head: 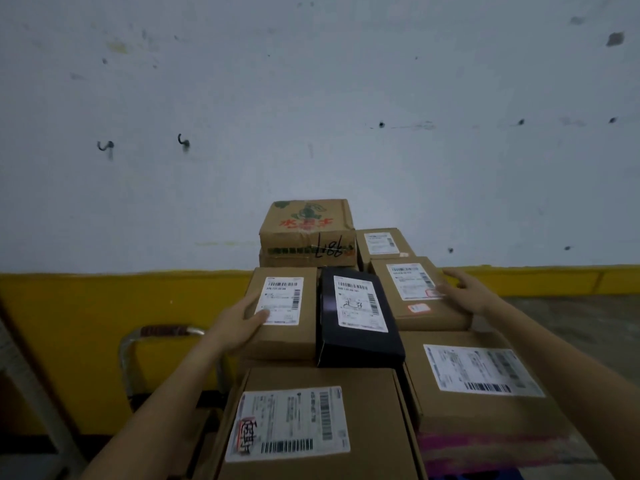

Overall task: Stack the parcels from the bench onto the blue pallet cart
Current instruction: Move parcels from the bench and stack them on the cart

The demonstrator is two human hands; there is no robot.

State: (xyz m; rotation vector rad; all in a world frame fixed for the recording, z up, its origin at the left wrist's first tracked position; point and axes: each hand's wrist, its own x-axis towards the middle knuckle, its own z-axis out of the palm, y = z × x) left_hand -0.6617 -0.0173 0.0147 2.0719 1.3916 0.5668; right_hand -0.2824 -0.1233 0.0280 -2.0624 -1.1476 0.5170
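Nearest parcel (311,379), barcode label (287,424) red-stamped; far carton (306,230) pen-marked.

Tight-packed parcels (356,313), free air above — wall (311,98) behind
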